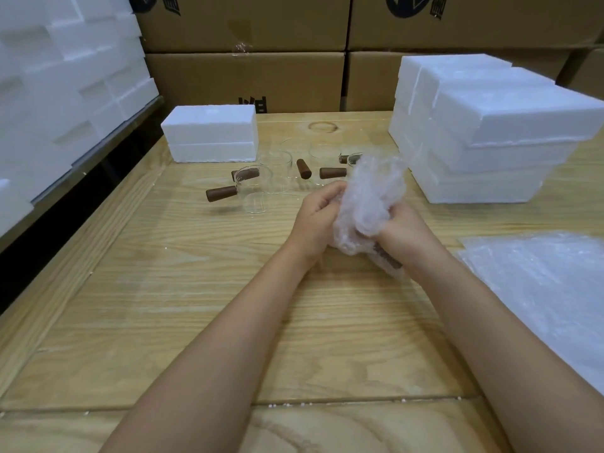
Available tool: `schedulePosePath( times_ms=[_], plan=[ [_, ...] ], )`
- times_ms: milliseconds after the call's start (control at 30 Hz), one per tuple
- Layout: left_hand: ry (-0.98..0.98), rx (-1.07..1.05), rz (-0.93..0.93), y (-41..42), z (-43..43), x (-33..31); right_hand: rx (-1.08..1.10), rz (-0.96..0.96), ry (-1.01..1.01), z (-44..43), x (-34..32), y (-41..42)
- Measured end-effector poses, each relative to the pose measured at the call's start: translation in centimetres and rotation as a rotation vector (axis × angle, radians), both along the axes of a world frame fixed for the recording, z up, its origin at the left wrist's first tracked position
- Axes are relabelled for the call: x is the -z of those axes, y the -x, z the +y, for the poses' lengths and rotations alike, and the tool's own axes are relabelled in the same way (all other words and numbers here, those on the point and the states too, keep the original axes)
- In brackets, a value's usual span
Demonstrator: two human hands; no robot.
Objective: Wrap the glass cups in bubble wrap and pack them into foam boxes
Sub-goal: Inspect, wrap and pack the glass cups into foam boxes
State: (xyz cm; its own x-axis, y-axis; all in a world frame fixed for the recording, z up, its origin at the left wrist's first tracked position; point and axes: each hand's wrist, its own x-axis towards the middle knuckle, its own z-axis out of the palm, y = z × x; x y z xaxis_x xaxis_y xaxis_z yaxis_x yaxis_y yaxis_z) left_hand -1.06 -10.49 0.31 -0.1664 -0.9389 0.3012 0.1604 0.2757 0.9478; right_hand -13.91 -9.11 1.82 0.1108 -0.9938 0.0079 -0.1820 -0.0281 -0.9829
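Both forearms reach to mid-frame; left hand (315,217) and right hand (403,230) each curl their grip around the bubble wrap (369,204) bundle above the tabletop (196,305).

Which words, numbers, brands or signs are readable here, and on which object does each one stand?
Nothing is readable.
Upper left cardboard box: dark logo and characters, cut off by the picture edge.
Upper right cardboard box: same print, cut off and blurred.
Lower cardboard box: dark characters, half hidden behind the table.
Foam boxes: no print visible.
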Motion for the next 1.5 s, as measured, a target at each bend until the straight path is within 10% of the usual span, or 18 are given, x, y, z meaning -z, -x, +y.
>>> schedulePosePath(
  times_ms=[400,600,1100,1500],
  plan=[
    [-0.059,-0.066,-0.164,0.2,-0.8,0.4,0.179,0.051,0.009,-0.1,0.7,-0.1],
    [-0.045,-0.24,-0.272,0.0,-1.3,0.7,0.045,-0.322,-0.102,-0.3,0.5,-0.4],
    [-0.046,0.174,-0.052,0.0,-0.4,-0.1,0.354,0.113,0.184,-0.7,1.2,0.2],
    [-0.024,-0.356,-0.189,0.1,-1.4,1.0,0.011,0.327,0.224,0.1,1.1,-0.9]
  ],
)
